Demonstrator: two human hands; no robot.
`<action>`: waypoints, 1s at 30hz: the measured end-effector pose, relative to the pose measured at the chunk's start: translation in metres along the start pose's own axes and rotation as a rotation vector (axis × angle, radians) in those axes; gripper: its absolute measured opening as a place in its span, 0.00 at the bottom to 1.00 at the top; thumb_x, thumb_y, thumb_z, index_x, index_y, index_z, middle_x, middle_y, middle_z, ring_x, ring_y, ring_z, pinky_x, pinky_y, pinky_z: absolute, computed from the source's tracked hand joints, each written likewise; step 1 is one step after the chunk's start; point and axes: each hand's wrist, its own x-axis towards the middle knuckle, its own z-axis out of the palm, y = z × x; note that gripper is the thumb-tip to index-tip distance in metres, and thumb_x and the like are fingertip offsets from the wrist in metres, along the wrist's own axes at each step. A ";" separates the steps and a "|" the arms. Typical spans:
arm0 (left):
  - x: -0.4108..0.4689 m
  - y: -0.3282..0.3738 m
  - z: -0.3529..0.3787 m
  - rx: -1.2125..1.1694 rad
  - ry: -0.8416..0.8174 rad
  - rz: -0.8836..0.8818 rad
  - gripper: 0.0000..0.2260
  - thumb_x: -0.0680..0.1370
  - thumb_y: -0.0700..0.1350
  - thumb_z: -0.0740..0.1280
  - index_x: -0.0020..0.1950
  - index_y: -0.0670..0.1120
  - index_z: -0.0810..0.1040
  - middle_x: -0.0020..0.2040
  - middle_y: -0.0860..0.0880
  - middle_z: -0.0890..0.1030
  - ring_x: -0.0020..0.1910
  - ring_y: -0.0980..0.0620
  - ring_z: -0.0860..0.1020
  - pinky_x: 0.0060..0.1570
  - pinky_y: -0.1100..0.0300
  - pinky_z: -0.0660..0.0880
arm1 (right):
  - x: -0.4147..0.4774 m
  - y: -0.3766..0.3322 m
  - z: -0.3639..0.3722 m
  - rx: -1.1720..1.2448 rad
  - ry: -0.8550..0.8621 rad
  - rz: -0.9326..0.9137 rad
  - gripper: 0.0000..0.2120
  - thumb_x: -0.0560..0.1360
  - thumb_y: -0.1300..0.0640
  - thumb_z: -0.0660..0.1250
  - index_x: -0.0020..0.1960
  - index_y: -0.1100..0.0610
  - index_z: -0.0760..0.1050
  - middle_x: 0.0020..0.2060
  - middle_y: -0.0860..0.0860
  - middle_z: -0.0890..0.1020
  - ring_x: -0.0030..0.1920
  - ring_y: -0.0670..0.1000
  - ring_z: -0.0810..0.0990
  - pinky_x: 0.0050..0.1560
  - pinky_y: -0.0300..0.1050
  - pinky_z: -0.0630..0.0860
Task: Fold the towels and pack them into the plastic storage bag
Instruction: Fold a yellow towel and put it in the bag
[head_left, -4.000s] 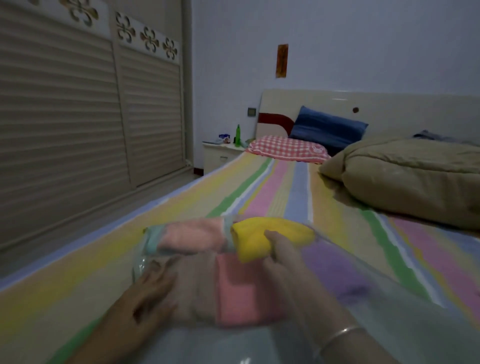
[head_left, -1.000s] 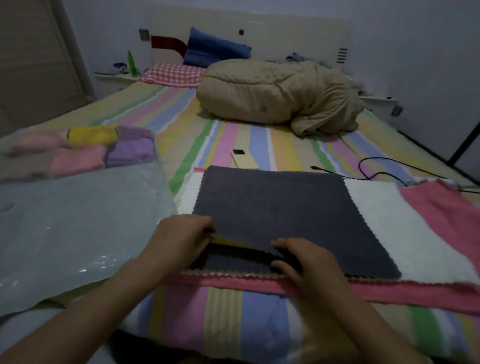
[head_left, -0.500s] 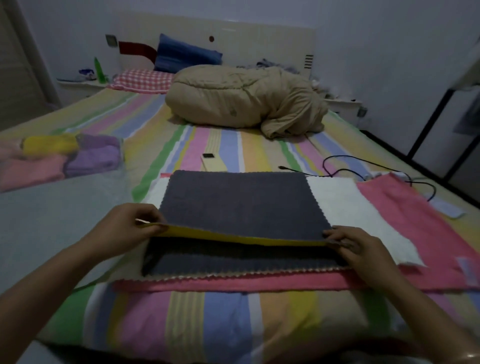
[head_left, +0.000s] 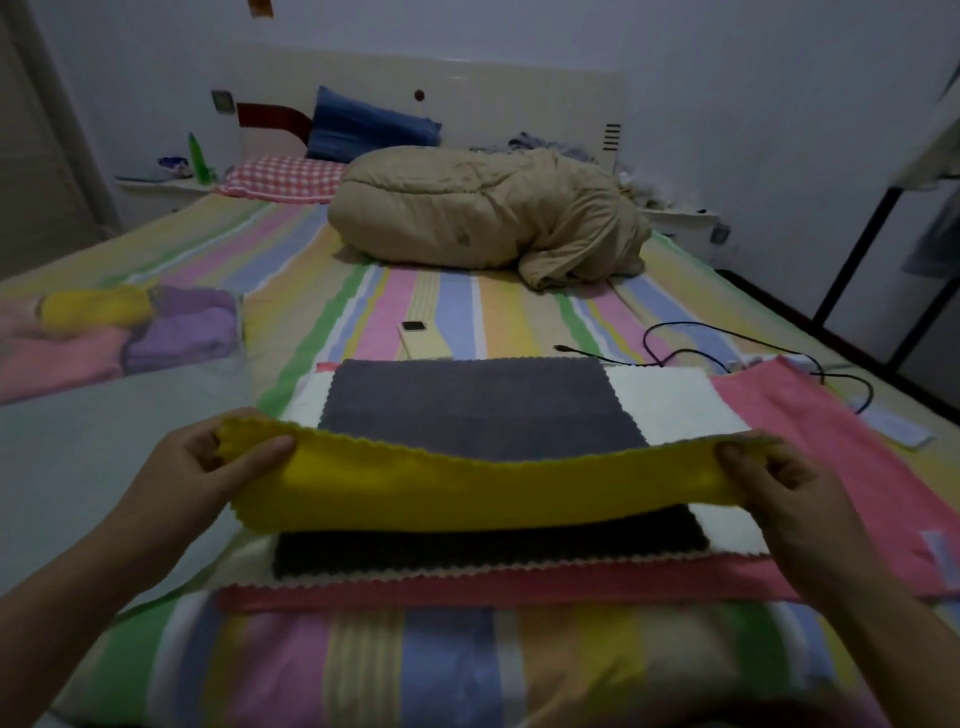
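The yellow towel (head_left: 483, 488) has risen off the grey towel (head_left: 478, 405) by the bed's (head_left: 447, 670) near edge, left hand (head_left: 208, 478) and right hand (head_left: 779, 488) each pinching a corner; folding can start, with the bag (head_left: 104, 457) at the left edge

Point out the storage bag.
Head view, left side: the bag lies on the bed beside the left hand, folded towels in its far end.
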 end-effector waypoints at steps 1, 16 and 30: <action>-0.001 -0.005 0.001 0.036 -0.009 -0.023 0.07 0.66 0.51 0.77 0.41 0.51 0.84 0.36 0.50 0.84 0.36 0.55 0.82 0.35 0.64 0.79 | -0.001 0.003 0.001 -0.036 -0.010 0.023 0.31 0.59 0.29 0.71 0.44 0.56 0.80 0.35 0.44 0.83 0.34 0.39 0.80 0.33 0.29 0.75; 0.106 -0.077 0.027 0.927 0.033 0.100 0.15 0.75 0.49 0.71 0.32 0.48 0.71 0.27 0.50 0.70 0.29 0.52 0.70 0.29 0.55 0.59 | 0.102 0.084 0.040 -0.496 0.075 0.210 0.07 0.76 0.49 0.68 0.45 0.53 0.79 0.37 0.47 0.79 0.40 0.45 0.76 0.44 0.47 0.71; 0.111 -0.078 0.042 1.298 0.026 0.138 0.23 0.74 0.51 0.71 0.65 0.45 0.70 0.53 0.42 0.78 0.49 0.37 0.78 0.38 0.51 0.70 | 0.106 0.084 0.057 -0.971 0.100 0.228 0.17 0.76 0.46 0.65 0.63 0.51 0.71 0.54 0.52 0.78 0.52 0.57 0.77 0.44 0.49 0.71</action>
